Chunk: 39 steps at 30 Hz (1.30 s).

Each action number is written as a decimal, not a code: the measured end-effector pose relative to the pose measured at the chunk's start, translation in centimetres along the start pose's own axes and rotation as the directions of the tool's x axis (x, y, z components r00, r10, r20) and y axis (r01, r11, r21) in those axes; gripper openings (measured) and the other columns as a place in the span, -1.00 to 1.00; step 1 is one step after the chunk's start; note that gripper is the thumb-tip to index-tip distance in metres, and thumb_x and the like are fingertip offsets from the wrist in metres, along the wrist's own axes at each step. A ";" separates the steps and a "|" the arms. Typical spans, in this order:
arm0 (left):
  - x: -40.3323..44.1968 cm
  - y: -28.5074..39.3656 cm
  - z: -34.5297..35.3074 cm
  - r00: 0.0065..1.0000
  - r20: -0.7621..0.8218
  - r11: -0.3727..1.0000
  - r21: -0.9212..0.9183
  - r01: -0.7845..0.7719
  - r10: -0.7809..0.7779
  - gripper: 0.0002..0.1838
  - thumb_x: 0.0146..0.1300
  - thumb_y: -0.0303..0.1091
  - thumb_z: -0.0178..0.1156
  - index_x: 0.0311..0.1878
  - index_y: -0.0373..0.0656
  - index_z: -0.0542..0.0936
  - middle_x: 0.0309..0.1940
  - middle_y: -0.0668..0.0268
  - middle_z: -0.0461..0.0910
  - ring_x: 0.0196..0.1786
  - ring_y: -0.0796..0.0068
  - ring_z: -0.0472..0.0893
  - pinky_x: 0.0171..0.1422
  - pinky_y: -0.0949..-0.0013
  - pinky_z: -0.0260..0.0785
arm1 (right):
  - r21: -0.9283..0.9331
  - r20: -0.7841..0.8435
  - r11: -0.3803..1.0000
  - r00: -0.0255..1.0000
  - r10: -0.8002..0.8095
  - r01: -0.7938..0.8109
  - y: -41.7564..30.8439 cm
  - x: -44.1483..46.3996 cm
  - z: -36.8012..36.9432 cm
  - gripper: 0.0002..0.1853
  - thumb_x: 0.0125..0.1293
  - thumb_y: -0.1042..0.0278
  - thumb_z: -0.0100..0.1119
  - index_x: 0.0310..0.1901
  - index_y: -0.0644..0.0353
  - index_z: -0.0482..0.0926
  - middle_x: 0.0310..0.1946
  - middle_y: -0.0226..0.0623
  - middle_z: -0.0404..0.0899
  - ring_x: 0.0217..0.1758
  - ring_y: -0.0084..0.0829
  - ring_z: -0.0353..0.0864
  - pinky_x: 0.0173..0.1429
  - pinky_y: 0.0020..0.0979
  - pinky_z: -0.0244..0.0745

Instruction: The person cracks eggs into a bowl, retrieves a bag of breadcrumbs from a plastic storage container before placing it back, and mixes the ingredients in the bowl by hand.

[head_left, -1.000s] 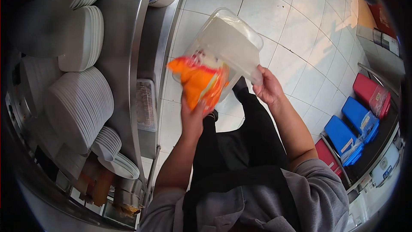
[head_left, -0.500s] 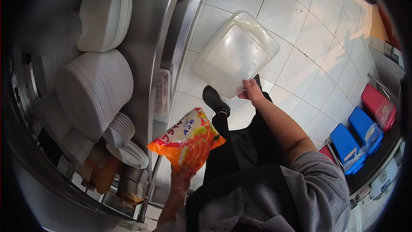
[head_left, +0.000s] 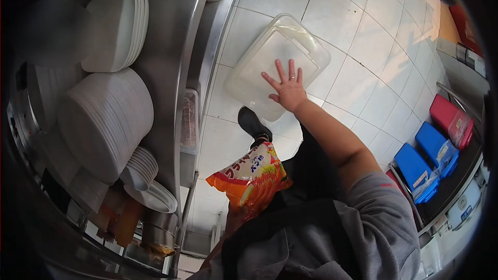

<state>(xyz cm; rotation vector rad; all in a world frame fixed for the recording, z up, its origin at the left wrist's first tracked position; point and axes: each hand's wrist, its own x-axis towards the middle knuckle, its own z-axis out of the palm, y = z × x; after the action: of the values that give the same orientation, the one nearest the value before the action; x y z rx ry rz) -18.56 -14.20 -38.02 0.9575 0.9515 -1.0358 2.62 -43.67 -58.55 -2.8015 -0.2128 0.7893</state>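
A plump orange plastic food bag with printed lettering and a food picture is in my left hand, whose fingers are mostly hidden beneath it. My right hand is spread flat, palm down, over a translucent plastic container with rounded corners; whether the palm touches it I cannot tell. A pale rectangular outline shows on the container's upper surface. My dark shoe shows at its near edge.
To the left, a steel shelf holds stacked white plates and small bowls. A lidded tub sits on the lower shelf. Blue bins and a red bin stand at the right on white floor tiles.
My right hand has let go of the container's near edge and opened out over its top. The orange bag has shifted right and slightly down in my left hand.
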 end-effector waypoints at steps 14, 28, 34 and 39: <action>-1.0 -1.1 -1.7 0.943 0.095 0.785 0.530 -0.320 0.320 -0.41 0.24 -0.37 0.13 0.28 -0.28 0.15 0.23 0.08 0.30 0.11 0.24 0.50 0.20 0.26 0.38 | 0.245 0.151 0.969 0.986 -0.074 0.035 1.9 -0.6 -2.7 -0.32 0.13 0.08 0.23 0.33 -0.33 0.25 0.41 -0.02 -0.06 0.44 0.20 -0.10 0.41 0.01 0.06; -16.3 3.0 8.1 0.686 0.166 0.650 0.225 -0.726 0.709 -0.22 0.18 -0.55 0.20 0.42 -0.16 0.04 0.28 0.28 0.27 0.34 0.46 0.25 0.39 0.40 0.11 | 0.866 0.309 -0.259 0.864 -0.398 -0.429 -9.6 -18.6 -26.7 -0.34 0.35 0.04 0.00 0.40 -0.07 0.00 0.15 -0.32 0.28 0.24 -0.27 0.32 0.26 -0.12 0.32; -25.7 1.3 10.4 0.552 -0.122 0.554 -0.019 -0.832 0.825 -0.10 0.05 -0.55 0.34 0.41 -0.13 0.05 0.28 0.29 0.28 0.32 0.42 0.28 0.40 0.32 0.14 | 0.976 0.147 -0.033 0.759 -0.634 -0.217 -16.9 -21.8 -36.6 -0.19 0.24 0.35 0.08 0.45 -0.09 -0.15 0.24 -0.27 0.23 0.30 -0.26 0.26 0.39 -0.19 0.10; -32.3 -3.3 7.5 0.344 -0.432 0.503 0.339 -0.795 0.834 -0.16 -0.02 -0.32 0.44 0.32 -0.18 0.21 0.19 0.27 0.40 0.22 0.43 0.39 0.33 0.33 0.24 | 0.976 0.071 0.168 0.524 -0.849 0.141 -25.2 -25.6 -40.0 -0.02 0.14 0.56 0.20 0.44 0.04 -0.29 0.19 -0.22 0.23 0.23 -0.38 0.29 0.31 -0.35 0.21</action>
<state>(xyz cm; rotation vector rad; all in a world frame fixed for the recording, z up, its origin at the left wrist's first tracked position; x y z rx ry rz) -27.80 -13.97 -6.00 1.6198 0.6996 0.1348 0.14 -31.35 -6.22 -1.0930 -0.6454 1.1291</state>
